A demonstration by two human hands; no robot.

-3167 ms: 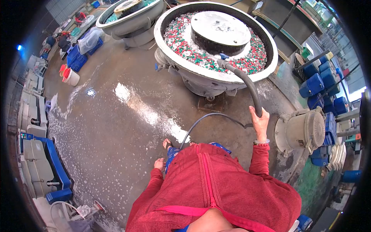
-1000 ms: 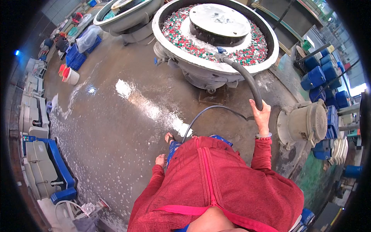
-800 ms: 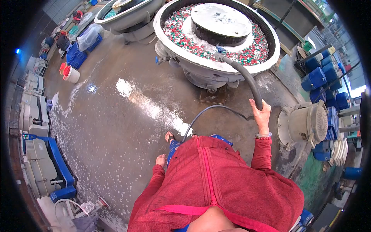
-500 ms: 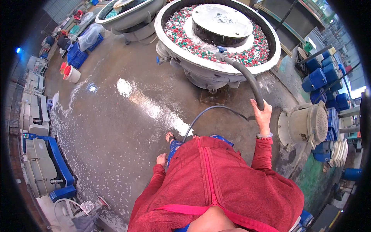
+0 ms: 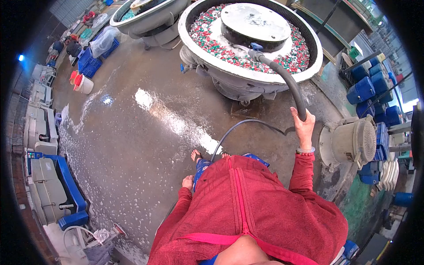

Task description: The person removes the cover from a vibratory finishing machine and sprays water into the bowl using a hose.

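My right hand (image 5: 304,125) is wrapped round a thick dark hose (image 5: 289,80), which arches up to a nozzle with a blue valve (image 5: 256,47). The nozzle hangs over a round white-rimmed tub (image 5: 207,64), and water seems to come from it. Small red, green and white pieces (image 5: 212,46) fill the tub's ring around a white-topped drum (image 5: 256,22). My left hand (image 5: 188,182) hangs low beside my leg, its fingers partly hidden, so what it holds, if anything, cannot be made out.
A second tub (image 5: 150,20) stands at the upper left. Blue crates (image 5: 89,64) and a white bucket (image 5: 83,85) are on the wet floor. At the right are a beige round machine (image 5: 349,141) and several blue drums (image 5: 363,90). Grey machines (image 5: 46,190) line the left side.
My right hand and the hose have shifted slightly right and up. The nozzle has moved slightly up over the tub, and a water stream shows at its tip. The hand still grips the hose.
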